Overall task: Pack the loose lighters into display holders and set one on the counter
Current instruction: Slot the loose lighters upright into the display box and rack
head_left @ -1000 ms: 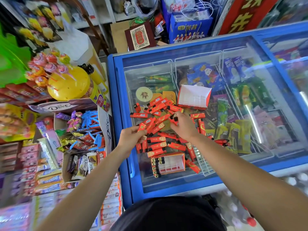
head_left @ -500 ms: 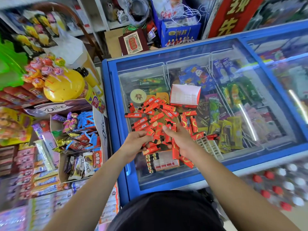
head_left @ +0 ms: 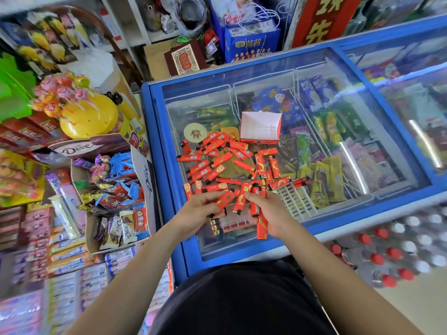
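Note:
Several loose red lighters lie scattered on the glass lid of a blue chest freezer. My left hand grips a red lighter near the front of the pile. My right hand holds several red lighters bunched in its fingers. Both hands hover over a red display holder with a few lighters in its left slots. An empty red and white display box stands open at the back of the pile. A white slotted tray lies to the right of my right hand.
Left of the freezer stands an open Dove carton of sweets and a yellow lollipop stand. Bottles with red caps are packed at the lower right. Shelves and boxes crowd the back.
Both hands have drawn back from the pile toward the freezer's front edge and now sit over the red holder with lighters in them. The camera view has shifted slightly.

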Demonstrator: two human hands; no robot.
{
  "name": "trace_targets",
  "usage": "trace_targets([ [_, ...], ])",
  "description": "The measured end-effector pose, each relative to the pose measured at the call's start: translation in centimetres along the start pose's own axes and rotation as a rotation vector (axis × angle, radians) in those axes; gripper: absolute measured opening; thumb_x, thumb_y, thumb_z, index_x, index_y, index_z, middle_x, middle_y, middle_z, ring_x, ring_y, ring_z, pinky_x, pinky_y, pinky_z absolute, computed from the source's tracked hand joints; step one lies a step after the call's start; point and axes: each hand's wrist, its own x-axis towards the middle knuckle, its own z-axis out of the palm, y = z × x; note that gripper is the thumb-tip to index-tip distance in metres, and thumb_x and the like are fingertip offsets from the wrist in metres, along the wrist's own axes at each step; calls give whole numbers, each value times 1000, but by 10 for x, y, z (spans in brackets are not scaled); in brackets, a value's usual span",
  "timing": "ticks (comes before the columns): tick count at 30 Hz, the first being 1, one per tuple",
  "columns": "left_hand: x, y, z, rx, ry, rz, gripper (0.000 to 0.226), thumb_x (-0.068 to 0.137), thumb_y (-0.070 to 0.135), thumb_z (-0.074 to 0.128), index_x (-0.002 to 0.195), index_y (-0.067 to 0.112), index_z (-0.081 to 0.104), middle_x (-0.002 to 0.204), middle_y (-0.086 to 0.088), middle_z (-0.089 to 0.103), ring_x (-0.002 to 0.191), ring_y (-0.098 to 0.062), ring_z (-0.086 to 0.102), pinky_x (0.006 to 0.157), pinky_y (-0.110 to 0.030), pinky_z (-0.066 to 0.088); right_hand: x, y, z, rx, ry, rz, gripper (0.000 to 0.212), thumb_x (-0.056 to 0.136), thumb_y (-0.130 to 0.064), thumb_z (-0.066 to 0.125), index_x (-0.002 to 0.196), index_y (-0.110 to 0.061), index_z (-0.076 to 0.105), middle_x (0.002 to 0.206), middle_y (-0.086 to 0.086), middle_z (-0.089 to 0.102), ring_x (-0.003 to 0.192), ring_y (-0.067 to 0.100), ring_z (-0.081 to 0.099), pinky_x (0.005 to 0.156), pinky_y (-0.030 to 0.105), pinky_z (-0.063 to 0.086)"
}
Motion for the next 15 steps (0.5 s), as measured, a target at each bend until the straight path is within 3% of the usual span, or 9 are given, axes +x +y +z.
trace_targets([
  [4,-10,-13,-3,257,216,191,46,87,-3,73,121,27,72,111,2,75,103,-13,71,84,-21,56,-16,5,-6,-35,38,-67,14,91,-14,73,90,-3,64,65,14,62,51,23,51,46,32,39],
  [7,-17,-20,-5,277,334,284,38,82,2,81,110,27,76,97,1,77,88,-16,72,85,-28,59,-26,7,-9,-158,96,-141,20,91,-14,73,77,-6,61,56,8,61,48,23,49,45,31,41],
  [11,-25,-29,-2,271,366,309,29,79,7,86,102,20,74,88,-2,77,83,-16,72,80,-25,60,-33,14,-13,-280,118,-202,26,88,-14,76,77,-2,57,52,4,54,46,22,46,45,32,43],
  [15,-30,-38,6,248,357,296,28,80,8,84,99,24,74,84,3,77,81,-9,72,76,-18,56,-37,19,-15,-426,141,-277,40,84,-19,80,81,8,50,60,16,47,47,20,47,49,30,46],
])
